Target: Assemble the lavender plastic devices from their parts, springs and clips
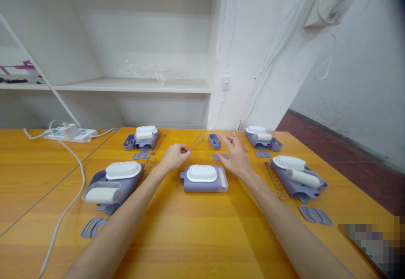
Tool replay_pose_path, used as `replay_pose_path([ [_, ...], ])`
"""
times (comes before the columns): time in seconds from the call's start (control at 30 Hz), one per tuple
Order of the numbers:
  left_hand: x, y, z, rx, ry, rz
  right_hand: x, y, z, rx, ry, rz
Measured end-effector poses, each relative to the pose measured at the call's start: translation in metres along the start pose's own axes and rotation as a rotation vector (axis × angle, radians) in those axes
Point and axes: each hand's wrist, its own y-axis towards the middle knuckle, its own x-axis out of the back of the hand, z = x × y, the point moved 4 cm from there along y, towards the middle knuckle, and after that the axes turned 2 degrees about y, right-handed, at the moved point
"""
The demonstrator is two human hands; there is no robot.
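My left hand (174, 156) is closed in a pinch on one end of a thin coiled wire spring (196, 142), which points up and to the right. My right hand (236, 157) lies open, fingers spread, over a small flat lilac piece (220, 157) and near a small lilac cap (214, 141). Just in front of both hands sits an assembled lilac case with a white brush top (204, 178) on the wooden table (190, 237).
Lilac and white part sets lie around: front left (114, 182), back left (143, 138), back right (262, 139), right (297, 175). Loose springs (274, 180) and flat lilac pieces (314, 215) sit beside them. A white power strip (71, 133) with cable lies at far left.
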Motion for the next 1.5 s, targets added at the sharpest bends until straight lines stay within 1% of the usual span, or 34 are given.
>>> replay_pose_path([
  [0.07, 0.008, -0.005, -0.022, -0.125, -0.075, 0.038, 0.004, 0.006, 0.019, 0.157, -0.106, -0.010],
  [0.13, 0.015, -0.014, -0.045, -0.288, -0.191, 0.084, 0.003, 0.011, 0.033, 0.266, -0.144, 0.032],
  [0.17, 0.017, -0.019, -0.053, -0.334, -0.225, 0.079, 0.001, 0.014, 0.037, 0.292, -0.147, 0.070],
  [0.2, 0.020, -0.024, -0.057, -0.358, -0.242, 0.048, -0.002, 0.015, 0.037, 0.290, -0.149, 0.108],
  [0.23, 0.021, -0.028, -0.059, -0.366, -0.238, 0.017, -0.004, 0.016, 0.035, 0.258, -0.156, 0.139],
  [0.3, 0.017, -0.036, -0.053, -0.367, -0.190, 0.000, -0.010, 0.014, 0.022, 0.133, -0.178, 0.186],
  [0.37, 0.007, -0.045, -0.042, -0.380, -0.135, 0.093, -0.015, 0.008, 0.005, 0.017, -0.192, 0.247],
  [0.43, -0.003, -0.053, -0.030, -0.390, -0.118, 0.204, -0.020, 0.001, -0.008, -0.027, -0.175, 0.327],
  [0.47, -0.006, -0.056, -0.025, -0.392, -0.122, 0.235, -0.022, -0.003, -0.013, -0.032, -0.161, 0.358],
  [0.53, -0.008, -0.061, -0.018, -0.378, -0.132, 0.237, -0.024, -0.007, -0.018, -0.030, -0.145, 0.390],
  [0.67, -0.002, -0.061, -0.007, -0.279, -0.085, 0.162, -0.022, -0.010, -0.020, -0.013, -0.190, 0.447],
  [0.83, 0.001, -0.049, 0.005, -0.162, -0.020, 0.046, -0.014, -0.016, -0.016, -0.008, -0.234, 0.471],
  [0.97, -0.005, -0.036, 0.009, -0.177, 0.027, -0.038, -0.006, -0.032, -0.003, 0.036, -0.222, 0.488],
  [1.03, -0.005, -0.036, 0.005, -0.219, 0.100, -0.140, -0.002, -0.044, 0.009, 0.083, -0.139, 0.489],
  [1.1, -0.002, -0.044, -0.005, -0.265, 0.195, -0.263, 0.001, -0.056, 0.021, 0.126, 0.004, 0.490],
  [1.13, -0.001, -0.050, -0.012, -0.291, 0.239, -0.305, 0.002, -0.062, 0.026, 0.135, 0.088, 0.482],
  [1.17, -0.002, -0.058, -0.020, -0.322, 0.273, -0.318, 0.003, -0.066, 0.029, 0.132, 0.175, 0.456],
  [1.2, -0.004, -0.065, -0.029, -0.361, 0.294, -0.303, 0.004, -0.068, 0.031, 0.117, 0.262, 0.408],
  [1.27, -0.015, -0.079, -0.048, -0.476, 0.298, -0.197, 0.007, -0.070, 0.030, 0.039, 0.430, 0.247],
  [1.33, -0.029, -0.087, -0.063, -0.553, 0.264, -0.096, 0.011, -0.070, 0.023, -0.077, 0.581, 0.038],
  [1.4, -0.043, -0.088, -0.073, -0.587, 0.220, -0.047, 0.013, -0.070, 0.014, -0.215, 0.698, -0.122],
  [1.43, -0.049, -0.087, -0.076, -0.596, 0.207, -0.035, 0.013, -0.070, 0.010, -0.298, 0.748, -0.166],
  [1.5, -0.060, -0.084, -0.079, -0.602, 0.203, -0.021, 0.010, -0.072, 0.003, -0.479, 0.839, -0.184],
])
